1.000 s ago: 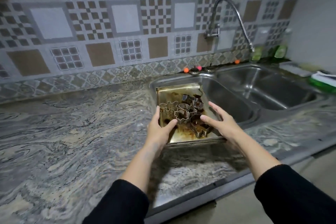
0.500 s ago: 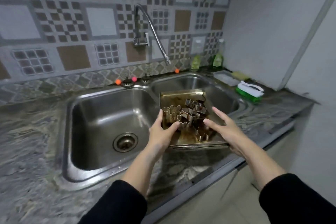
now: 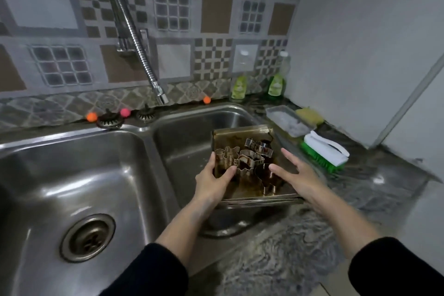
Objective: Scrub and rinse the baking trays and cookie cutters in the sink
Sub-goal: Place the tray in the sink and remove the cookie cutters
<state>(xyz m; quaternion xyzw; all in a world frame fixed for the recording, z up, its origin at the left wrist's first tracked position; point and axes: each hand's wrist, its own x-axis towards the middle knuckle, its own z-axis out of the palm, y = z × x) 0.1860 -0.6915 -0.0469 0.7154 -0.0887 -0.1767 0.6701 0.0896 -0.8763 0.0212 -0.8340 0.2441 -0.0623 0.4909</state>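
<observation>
Baking trays [image 3: 242,190], cookie cutters [image 3: 249,160] aboard, hover over the right basin [image 3: 185,142] — left hand [image 3: 211,181] pinching the rim, right hand [image 3: 299,175] spread; next, probably lowering them level.

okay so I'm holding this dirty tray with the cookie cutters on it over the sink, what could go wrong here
1. The cookie cutters lie loose in a pile on the baking tray; tilt it and they may slide off into the right basin.
2. Only your left hand grips the tray, thumb over its left edge. Your right hand looks open at the right edge, so the greasy tray could slip.
3. The faucet spout hangs close behind the tray; lifting might knock it.
</observation>
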